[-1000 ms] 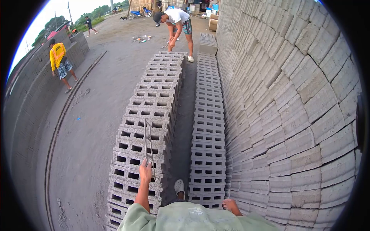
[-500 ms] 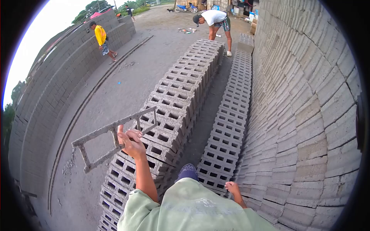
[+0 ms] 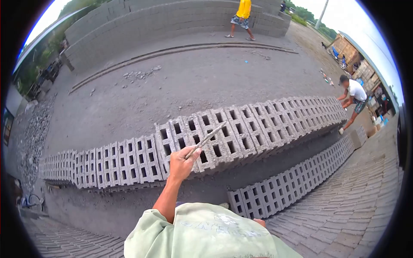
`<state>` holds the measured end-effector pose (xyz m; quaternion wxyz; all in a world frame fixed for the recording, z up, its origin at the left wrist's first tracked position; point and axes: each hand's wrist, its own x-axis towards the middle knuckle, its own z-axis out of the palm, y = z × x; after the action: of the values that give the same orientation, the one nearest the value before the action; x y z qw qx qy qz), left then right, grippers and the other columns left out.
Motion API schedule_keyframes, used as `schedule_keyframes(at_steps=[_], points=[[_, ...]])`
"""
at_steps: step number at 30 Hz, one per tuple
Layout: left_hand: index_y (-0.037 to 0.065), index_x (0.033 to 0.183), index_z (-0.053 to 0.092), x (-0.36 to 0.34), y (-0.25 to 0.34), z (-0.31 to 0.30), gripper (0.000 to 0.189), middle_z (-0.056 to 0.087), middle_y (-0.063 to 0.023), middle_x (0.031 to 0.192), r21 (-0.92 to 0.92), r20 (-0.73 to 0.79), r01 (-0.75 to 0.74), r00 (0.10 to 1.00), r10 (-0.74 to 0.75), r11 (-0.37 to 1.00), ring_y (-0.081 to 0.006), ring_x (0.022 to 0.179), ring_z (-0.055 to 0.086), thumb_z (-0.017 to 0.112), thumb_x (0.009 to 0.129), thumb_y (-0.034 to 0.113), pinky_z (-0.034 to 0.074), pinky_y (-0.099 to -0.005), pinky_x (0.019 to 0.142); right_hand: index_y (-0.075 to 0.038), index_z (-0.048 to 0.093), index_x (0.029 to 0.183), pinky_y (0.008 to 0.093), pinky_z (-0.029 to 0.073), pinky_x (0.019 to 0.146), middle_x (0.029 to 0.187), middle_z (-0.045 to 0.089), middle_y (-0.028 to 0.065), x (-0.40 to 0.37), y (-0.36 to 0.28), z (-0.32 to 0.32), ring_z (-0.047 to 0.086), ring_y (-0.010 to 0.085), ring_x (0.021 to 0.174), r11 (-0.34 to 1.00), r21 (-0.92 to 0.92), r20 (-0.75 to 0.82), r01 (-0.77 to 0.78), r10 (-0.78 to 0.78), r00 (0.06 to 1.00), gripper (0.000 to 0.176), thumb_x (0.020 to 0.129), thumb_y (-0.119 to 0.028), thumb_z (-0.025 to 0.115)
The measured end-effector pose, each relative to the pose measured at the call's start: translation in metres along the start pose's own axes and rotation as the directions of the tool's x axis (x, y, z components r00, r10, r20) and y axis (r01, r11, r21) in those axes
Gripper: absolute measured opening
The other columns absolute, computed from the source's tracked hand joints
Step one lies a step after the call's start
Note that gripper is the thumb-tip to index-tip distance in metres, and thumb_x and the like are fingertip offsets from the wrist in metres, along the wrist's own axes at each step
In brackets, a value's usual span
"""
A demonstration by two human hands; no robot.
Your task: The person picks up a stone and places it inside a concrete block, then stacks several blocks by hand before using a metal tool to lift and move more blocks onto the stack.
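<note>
My left hand (image 3: 180, 163) grips a flat, ladder-like frame (image 3: 211, 136) crusted with grey cement, now seen nearly edge-on. It slants up and to the right over a long row of hollow concrete blocks (image 3: 258, 144), overlapping their upper faces in this view. Left of the hand the row steps down to a lower stretch of blocks (image 3: 129, 161). Only a sliver of my right hand (image 3: 260, 222) shows beside my pale green shirt, close to a second block row (image 3: 275, 193); its fingers are hidden.
A person in a white shirt (image 3: 356, 92) bends at the far end of the row. Another in yellow (image 3: 243, 10) walks by the long block wall (image 3: 180, 26). Stacked blocks (image 3: 335, 206) rise at my right. Rubble (image 3: 140, 75) and long rails (image 3: 172, 50) lie on the ground.
My view has swung left, so the block row now runs across it. The frame has turned from broadside to nearly edge-on in my left hand. My right hand has mostly dropped from sight.
</note>
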<state>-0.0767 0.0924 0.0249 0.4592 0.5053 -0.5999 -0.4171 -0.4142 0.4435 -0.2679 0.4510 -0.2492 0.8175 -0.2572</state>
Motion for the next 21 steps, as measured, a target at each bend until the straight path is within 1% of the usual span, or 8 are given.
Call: schedule_keyframes(at_steps=[5, 6, 8, 9, 11, 14, 18, 21], points=[[0.006, 0.119, 0.051, -0.050, -0.036, -0.202, 0.043, 0.056, -0.0014, 0.073, -0.088, -0.178, 0.181, 0.965, -0.195, 0.979, -0.0070, 0.067, 0.047, 0.054, 0.084, 0.031, 0.040, -0.0247, 0.060, -0.004, 0.057, 0.099, 0.0258, 0.043, 0.045, 0.075, 0.063, 0.0056, 0.075, -0.092, 0.065, 0.057, 0.0142, 0.054, 0.991, -0.032, 0.107, -0.131, 0.134, 0.985, 0.025, 0.085, -0.024, 0.052], [0.004, 0.107, 0.057, -0.059, -0.059, -0.239, 0.040, 0.054, -0.0004, 0.069, -0.203, -0.217, 0.243, 0.934, -0.285, 0.949, -0.0084, 0.069, 0.045, 0.052, 0.084, 0.036, 0.039, -0.0279, 0.061, -0.004, 0.057, 0.099, 0.0256, 0.044, 0.046, 0.078, 0.063, 0.0053, 0.084, -0.111, 0.086, 0.057, 0.0138, 0.056, 0.853, -0.341, 0.325, 0.396, -0.288, 0.901, 0.027, 0.084, -0.026, 0.052], [0.001, 0.086, 0.061, -0.081, -0.122, -0.308, 0.035, 0.050, -0.0016, 0.059, -0.221, -0.318, 0.237, 0.900, -0.300, 0.946, -0.0091, 0.060, 0.041, 0.053, 0.084, 0.036, 0.037, -0.0292, 0.054, -0.004, 0.058, 0.099, 0.0263, 0.045, 0.049, 0.081, 0.063, 0.0051, 0.091, -0.168, 0.161, 0.058, 0.0139, 0.061, 0.979, -0.203, 0.439, -0.016, 0.105, 0.892, 0.029, 0.084, -0.028, 0.053], [0.001, 0.086, 0.061, -0.096, -0.133, -0.340, 0.035, 0.050, -0.0016, 0.059, -0.239, -0.380, 0.243, 0.867, -0.321, 0.940, -0.0091, 0.060, 0.041, 0.053, 0.084, 0.036, 0.037, -0.0292, 0.054, -0.003, 0.058, 0.100, 0.0265, 0.045, 0.051, 0.083, 0.063, 0.0052, 0.085, -0.201, 0.203, 0.058, 0.0136, 0.063, 0.916, -0.346, 0.603, 0.204, 0.050, 0.796, 0.030, 0.084, -0.029, 0.054], [0.002, 0.090, 0.066, -0.125, -0.149, -0.391, 0.031, 0.043, 0.0033, 0.054, -0.098, -0.593, 0.451, 0.690, -0.416, 0.887, -0.0060, 0.053, 0.038, 0.055, 0.085, 0.030, 0.032, -0.0252, 0.048, -0.003, 0.059, 0.101, 0.0260, 0.045, 0.056, 0.085, 0.063, 0.0054, 0.027, -0.289, 0.307, 0.058, 0.0129, 0.067, 0.729, -0.482, 0.769, 0.486, 0.087, 0.633, 0.032, 0.083, -0.029, 0.055], [-0.001, 0.070, 0.061, -0.173, -0.163, -0.449, 0.032, 0.040, -0.0018, 0.047, -0.108, -0.861, 0.408, 0.418, -0.290, 0.907, -0.0088, 0.048, 0.035, 0.055, 0.084, 0.027, 0.030, -0.0293, 0.044, -0.001, 0.060, 0.101, 0.0243, 0.044, 0.062, 0.088, 0.063, 0.0058, -0.027, -0.360, 0.452, 0.058, 0.0118, 0.071, 0.632, -0.419, 0.874, 0.652, 0.086, 0.478, 0.032, 0.083, -0.028, 0.055], [-0.003, 0.090, 0.064, -0.240, -0.172, -0.514, 0.029, 0.040, 0.0036, 0.050, -0.396, -0.900, 0.224, 0.096, -0.425, 0.890, -0.0088, 0.048, 0.039, 0.050, 0.088, 0.022, 0.033, -0.0276, 0.045, 0.001, 0.059, 0.101, 0.0261, 0.046, 0.069, 0.090, 0.063, 0.0079, -0.096, -0.438, 0.585, 0.058, 0.0125, 0.078, 0.747, -0.096, 0.964, 0.658, -0.095, 0.248, 0.033, 0.087, -0.028, 0.051], [-0.006, 0.103, 0.057, -0.278, -0.178, -0.542, 0.036, 0.041, 0.0014, 0.053, -0.419, -0.905, 0.119, 0.023, -0.424, 0.900, -0.0093, 0.048, 0.038, 0.046, 0.090, 0.026, 0.035, -0.0267, 0.048, 0.000, 0.060, 0.099, 0.0270, 0.045, 0.066, 0.088, 0.064, 0.0060, -0.080, -0.452, 0.661, 0.059, 0.0151, 0.076, 0.712, -0.010, 0.989, 0.702, -0.097, 0.112, 0.032, 0.087, -0.027, 0.049]])
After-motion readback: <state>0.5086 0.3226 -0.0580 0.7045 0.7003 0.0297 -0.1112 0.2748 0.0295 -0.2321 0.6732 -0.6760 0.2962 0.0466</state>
